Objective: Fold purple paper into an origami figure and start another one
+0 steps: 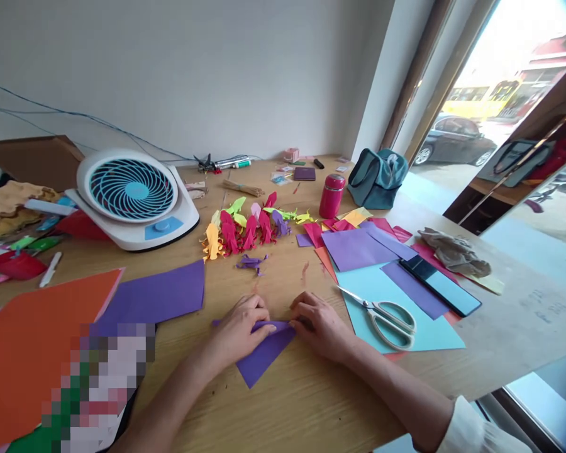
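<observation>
A small sheet of purple paper (pixel 265 357) lies on the wooden table in front of me, one corner pointing toward me and its far edge folded over. My left hand (pixel 245 327) grips the folded edge, thumb on top along the crease. At the fold's right end, my right hand (pixel 318 326) pinches the paper between thumb and fingers. Just beyond my hands sits a small purple folded paper figure (pixel 251 263). Behind it several folded paper figures (pixel 249 229) in red, green, orange and purple lie in a cluster.
White-handled scissors (pixel 391 324) rest on light blue paper (pixel 434 340) at right, near a phone (pixel 441 286). A white fan (pixel 134 195), purple paper (pixel 165 292) and orange paper (pixel 38 346) are at left. A red flask (pixel 332 196) and teal bag (pixel 378 179) stand behind.
</observation>
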`<state>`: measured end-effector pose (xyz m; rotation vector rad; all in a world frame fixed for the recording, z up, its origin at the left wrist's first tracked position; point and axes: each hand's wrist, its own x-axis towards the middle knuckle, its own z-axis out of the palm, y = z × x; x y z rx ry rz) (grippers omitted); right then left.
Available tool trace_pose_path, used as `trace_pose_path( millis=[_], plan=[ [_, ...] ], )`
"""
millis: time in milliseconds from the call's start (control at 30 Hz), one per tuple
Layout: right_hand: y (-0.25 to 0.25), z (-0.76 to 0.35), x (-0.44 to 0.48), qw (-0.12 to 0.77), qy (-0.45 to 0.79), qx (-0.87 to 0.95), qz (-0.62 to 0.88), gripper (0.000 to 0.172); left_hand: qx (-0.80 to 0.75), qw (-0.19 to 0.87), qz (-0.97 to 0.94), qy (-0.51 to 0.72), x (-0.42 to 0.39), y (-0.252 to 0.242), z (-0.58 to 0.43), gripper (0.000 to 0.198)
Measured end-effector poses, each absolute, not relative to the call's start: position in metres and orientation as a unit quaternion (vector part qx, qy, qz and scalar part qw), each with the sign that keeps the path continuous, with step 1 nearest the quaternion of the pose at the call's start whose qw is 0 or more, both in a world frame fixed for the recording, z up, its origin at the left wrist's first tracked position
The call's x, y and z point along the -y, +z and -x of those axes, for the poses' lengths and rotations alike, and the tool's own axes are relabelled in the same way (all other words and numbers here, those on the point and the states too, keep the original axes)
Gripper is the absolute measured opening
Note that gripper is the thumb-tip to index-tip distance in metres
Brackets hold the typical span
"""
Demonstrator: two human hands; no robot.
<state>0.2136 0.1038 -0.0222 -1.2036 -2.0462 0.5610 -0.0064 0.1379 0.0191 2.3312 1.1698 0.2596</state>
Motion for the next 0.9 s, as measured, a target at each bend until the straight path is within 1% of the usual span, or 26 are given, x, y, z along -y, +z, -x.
trace_pose_path(
  millis=[100, 233, 400, 500, 567, 667, 733, 800, 833, 900],
  plan=[
    [-0.019, -0.212, -0.103, 0.364, 0.249, 0.771, 0.459, 0.013, -0.413, 0.293, -0.855, 0.109, -0.14, 0.016, 0.008, 0.014],
    [-0.018, -0.211, -0.103, 0.395, 0.292, 0.74, 0.458, 0.013, -0.4, 0.357, -0.841, 0.076, -0.141, 0.018, 0.014, 0.013],
    [-0.019, -0.211, -0.105, 0.42, 0.304, 0.745, 0.419, 0.008, -0.405, 0.395, -0.823, 0.049, -0.14, 0.022, 0.022, 0.021],
    [-0.016, -0.212, -0.104, 0.447, 0.301, 0.751, 0.382, 0.004, -0.388, 0.432, -0.809, 0.09, -0.138, 0.027, 0.024, 0.024],
    [-0.013, -0.213, -0.103, 0.463, 0.291, 0.754, 0.365, 0.004, -0.386, 0.435, -0.807, 0.105, -0.136, 0.031, 0.024, 0.025],
    [-0.009, -0.214, -0.102, 0.48, 0.267, 0.755, 0.358, 0.007, -0.387, 0.439, -0.807, 0.081, -0.133, 0.035, 0.021, 0.025],
    [-0.009, -0.215, -0.103, 0.482, 0.273, 0.755, 0.352, 0.005, -0.39, 0.428, -0.811, 0.088, -0.13, 0.036, 0.019, 0.025],
    [-0.012, -0.216, -0.103, 0.484, 0.294, 0.743, 0.357, 0.004, -0.395, 0.413, -0.812, 0.118, -0.127, 0.035, 0.016, 0.021],
    [-0.014, -0.216, -0.103, 0.488, 0.314, 0.728, 0.365, 0.007, -0.396, 0.402, -0.814, 0.137, -0.126, 0.035, 0.015, 0.018],
    [-0.018, -0.216, -0.104, 0.499, 0.373, 0.683, 0.381, 0.02, -0.397, 0.376, -0.819, 0.174, -0.124, 0.033, 0.014, 0.013]
  ],
)
